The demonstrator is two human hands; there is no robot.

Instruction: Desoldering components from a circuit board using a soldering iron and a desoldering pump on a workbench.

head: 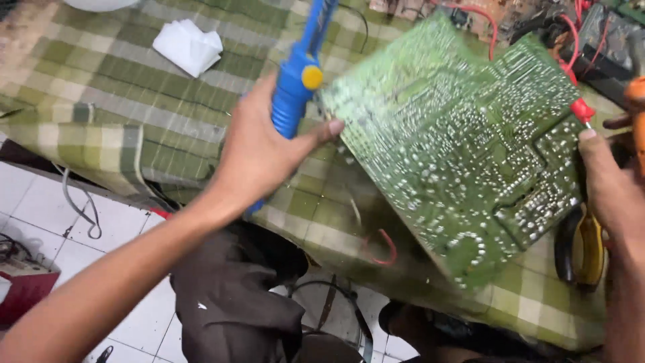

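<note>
Desoldering pump, in the left hand: bright blue body, round yellow button.
Circuit board, between the two hands: green underside, paler green track pattern, speckled with silver-white solder dots.
Probe tip, just above the right hand: red.
Wires, beyond the board: red.
Tool handle, at the right hand: orange.
Pliers, below the right hand: yellow and black grips.
Cloth, under both hands: plaid of olive green, pale green and cream.
Tissue, beyond the left hand: white.
Floor tiles, below the left forearm: white with grey joints.
</note>
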